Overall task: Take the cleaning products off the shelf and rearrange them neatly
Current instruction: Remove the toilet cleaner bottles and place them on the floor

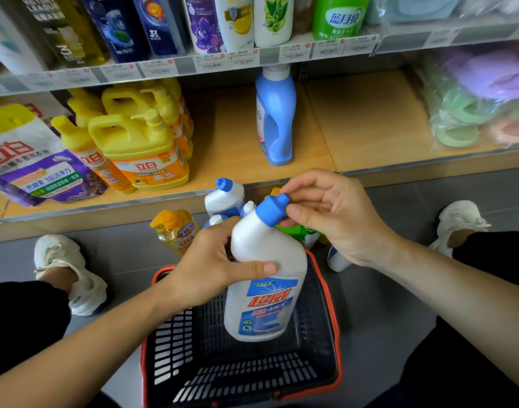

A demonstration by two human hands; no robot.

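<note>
I hold a white toilet-cleaner bottle (264,293) with a blue angled cap above a black basket (243,375) with an orange rim. My left hand (214,266) grips its shoulder. My right hand (326,213) pinches the blue cap. Behind it on the floor stand another white blue-capped bottle (224,197), a yellow pump bottle (176,229) and a green-labelled bottle (301,234), partly hidden. On the wooden shelf (237,142) a blue detergent bottle (274,116) stands alone.
Yellow jugs (140,142) and a purple-white refill pouch (31,160) fill the shelf's left. Bagged slippers (473,107) lie at its right. The upper shelf (193,66) carries shampoo bottles. My white shoes (67,269) rest on the grey floor either side of the basket.
</note>
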